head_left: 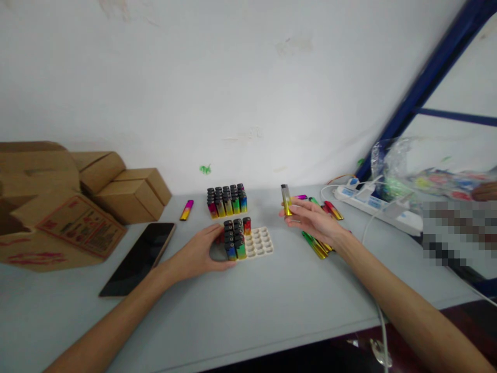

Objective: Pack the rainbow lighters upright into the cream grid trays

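My right hand [310, 220] grips a yellow and silver lighter [286, 200] upright above the table, its dark top pointing up. With fingers and thumb spread around its left side, my left hand [204, 248] steadies a white tray [266, 241] of round holes. Black-topped lighters [235, 241] stand in the tray's left columns, and a red lighter [247, 226] stands at the back of the following column. Bare holes show on the tray's right. Under and around my right hand lie several loose lighters [316, 244] in green, gold and red.
A filled block of lighters [227, 201] stands near the wall. One pink and yellow lighter [187, 210] lies left of it. Cardboard boxes [132, 194] and a black tablet [140, 259] occupy the left. A power strip [378, 210] with cables lies right; another person's hand [485, 191] shows beyond.
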{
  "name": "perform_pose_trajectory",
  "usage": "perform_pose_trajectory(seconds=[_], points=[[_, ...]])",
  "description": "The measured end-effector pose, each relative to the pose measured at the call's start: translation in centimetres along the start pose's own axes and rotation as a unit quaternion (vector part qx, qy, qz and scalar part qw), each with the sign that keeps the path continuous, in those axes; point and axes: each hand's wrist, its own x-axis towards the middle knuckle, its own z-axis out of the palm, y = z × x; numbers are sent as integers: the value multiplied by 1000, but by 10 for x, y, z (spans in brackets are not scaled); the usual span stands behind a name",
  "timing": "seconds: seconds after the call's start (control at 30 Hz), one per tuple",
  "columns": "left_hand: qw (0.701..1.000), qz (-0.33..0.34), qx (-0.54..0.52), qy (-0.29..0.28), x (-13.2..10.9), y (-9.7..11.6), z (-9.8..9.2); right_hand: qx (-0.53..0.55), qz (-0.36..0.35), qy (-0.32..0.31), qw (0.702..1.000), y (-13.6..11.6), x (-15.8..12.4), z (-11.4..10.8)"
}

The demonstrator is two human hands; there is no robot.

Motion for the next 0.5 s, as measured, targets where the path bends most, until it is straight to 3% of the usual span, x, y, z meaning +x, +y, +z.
perform_pose_trajectory(seconds=[0.3, 0.5], points=[[1000, 2, 8, 0, 0, 2, -1, -62, 16, -60, 996, 7, -1, 5], [1000, -3, -4, 0, 1, 2, -1, -119, -34, -65, 990, 12, 3, 6]])
